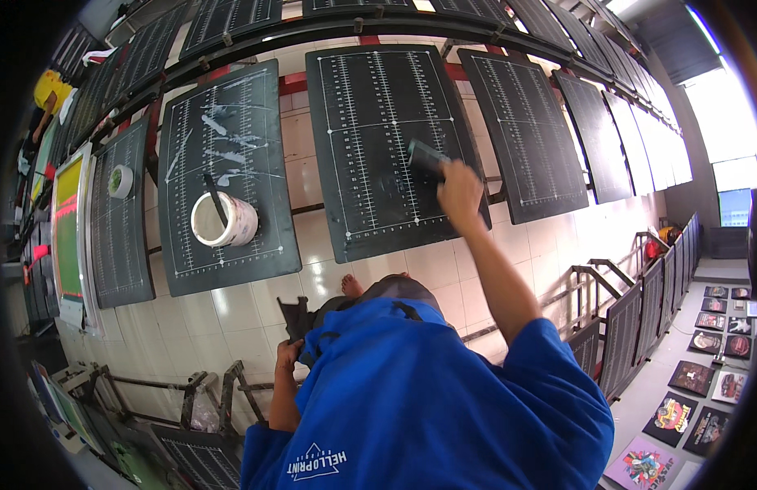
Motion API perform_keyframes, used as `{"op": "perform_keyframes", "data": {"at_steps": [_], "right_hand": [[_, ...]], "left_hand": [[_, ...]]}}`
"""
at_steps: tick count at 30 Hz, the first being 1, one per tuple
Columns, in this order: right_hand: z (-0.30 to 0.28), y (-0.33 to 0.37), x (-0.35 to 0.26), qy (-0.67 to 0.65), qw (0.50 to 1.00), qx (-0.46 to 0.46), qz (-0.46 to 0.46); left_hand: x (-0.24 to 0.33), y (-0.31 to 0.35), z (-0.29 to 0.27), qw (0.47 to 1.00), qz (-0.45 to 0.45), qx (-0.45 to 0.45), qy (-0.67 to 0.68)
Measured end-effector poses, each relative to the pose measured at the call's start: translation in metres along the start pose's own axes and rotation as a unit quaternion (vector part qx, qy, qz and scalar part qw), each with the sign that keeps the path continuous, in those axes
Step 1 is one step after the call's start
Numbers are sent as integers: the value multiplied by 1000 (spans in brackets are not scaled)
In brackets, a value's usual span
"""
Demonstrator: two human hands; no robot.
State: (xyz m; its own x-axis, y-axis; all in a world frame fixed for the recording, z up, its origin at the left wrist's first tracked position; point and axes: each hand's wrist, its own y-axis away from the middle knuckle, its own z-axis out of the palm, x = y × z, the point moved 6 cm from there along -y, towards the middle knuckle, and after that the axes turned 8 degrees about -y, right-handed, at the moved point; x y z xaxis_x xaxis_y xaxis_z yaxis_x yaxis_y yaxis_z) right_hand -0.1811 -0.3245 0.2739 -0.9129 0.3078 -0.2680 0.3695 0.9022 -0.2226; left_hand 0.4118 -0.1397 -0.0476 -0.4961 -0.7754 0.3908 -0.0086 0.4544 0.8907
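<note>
My right hand (461,194) is closed round a small, flat, dark green scraper (428,154). Its edge is on or just over the black printing board (354,163) in front of me, which is marked with white rulers and lines. Low at my left side, my left hand (288,354) is closed at the base of a black, flat-ended object (294,314) whose kind I cannot make out. On the board to the left (268,171), streaked with whitish smears, stands a white tub (244,225) with a dark stick-like tool (215,198) in it.
A roll of pale green tape (120,181) lies on another board farther left, beside a framed screen (71,237). More boards line the rack to the right and behind. Metal racks (611,327) stand at the lower right. A person in yellow (52,94) is at the far left.
</note>
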Motion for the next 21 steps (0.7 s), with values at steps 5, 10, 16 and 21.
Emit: {"op": "perform_keyframes", "data": {"at_steps": [5,10,16,21], "right_hand": [[-12,136,-84,-151,979,-108,-85],[-7,48,-70,-144,980,-129,-45],[18,-22,-70,-39,999,-34,-14],[20,139,-139,-148,960,-121,-205]], "left_hand": [[-56,9,2,997,-39,45,45],[-73,6,-1,992,21,124,23],[-22,27,-3,983,47,167,58],[-56,19,10,971,40,214,98]]}}
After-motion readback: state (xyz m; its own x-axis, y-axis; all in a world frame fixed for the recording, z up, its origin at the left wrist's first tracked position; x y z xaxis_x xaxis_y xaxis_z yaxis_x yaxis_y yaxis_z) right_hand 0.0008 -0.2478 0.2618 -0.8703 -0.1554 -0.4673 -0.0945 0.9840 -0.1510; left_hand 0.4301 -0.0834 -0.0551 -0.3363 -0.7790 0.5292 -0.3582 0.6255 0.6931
